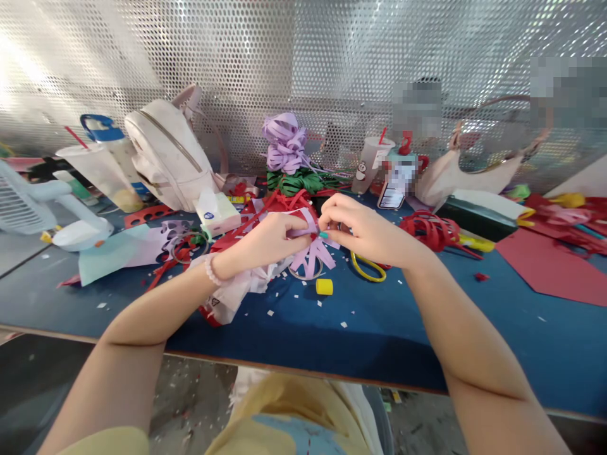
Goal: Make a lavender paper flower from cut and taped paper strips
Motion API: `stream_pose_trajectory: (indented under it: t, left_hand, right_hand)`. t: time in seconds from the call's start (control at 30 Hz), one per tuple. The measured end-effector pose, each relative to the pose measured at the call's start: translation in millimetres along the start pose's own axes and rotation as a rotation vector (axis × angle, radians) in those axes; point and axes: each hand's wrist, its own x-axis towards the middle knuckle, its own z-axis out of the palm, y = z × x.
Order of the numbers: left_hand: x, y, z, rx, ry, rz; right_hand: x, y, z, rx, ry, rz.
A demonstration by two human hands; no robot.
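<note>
My left hand (277, 239) pinches the purple paper (312, 254) over the tabletop (379, 335). My right hand (355, 227) curls narrowly at its right edge, whether gripping I can't tell; a yellow cap (324, 287) lies nearer.

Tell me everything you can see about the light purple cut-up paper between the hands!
The light purple cut-up paper looks thin, with narrow strips fanning out toward the person, gaps between them. The bare left hand pinches its upper part; the bare right hand has its fingertips there too, though their grip is hidden. It's over the blue table, just beyond a small yellow cylinder.
</note>
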Motion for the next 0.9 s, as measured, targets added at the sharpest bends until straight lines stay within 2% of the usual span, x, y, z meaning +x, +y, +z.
stream_pose_trajectory:
  t: [0.2,0.37,0.5,0.6,0.7,0.77,0.8,0.9]
  left_hand:
    - [1.0,0.0,-0.7,0.010,0.010,-0.014]
    - [1.1,-3.9,-3.3,0.036,0.008,-0.019]
    - [2.8,-6.8,-5.2,0.085,-0.020,0.024]
    - [8.0,-13.9,-5.7,0.085,-0.056,0.021]
    - [15.3,-28.7,-7.8,0.121,-0.088,-0.070]
    - [19.7,-41.3,-10.7,0.163,-0.092,-0.129]
    - [21.4,-47.5,-12.5,0.183,-0.104,-0.137]
    - [23.9,-63.5,-17.2,0.343,-0.187,-0.150]
  right_hand:
    - [0.3,-2.3,3.6,-0.043,0.031,0.027]
    - [1.2,-0.6,10.6,-0.040,0.120,0.132]
    - [3.0,8.4,14.1,-0.008,0.101,0.187]
    - [4.4,15.9,13.2,-0.009,0.094,0.173]
    - [4.6,18.5,8.0,-0.057,0.111,0.173]
    - [3.8,17.5,4.1,-0.083,0.049,0.175]
    - [3.2,16.9,3.1,-0.090,-0.031,0.175]
    - [-0.6,18.1,7.7,-0.137,-0.374,0.200]
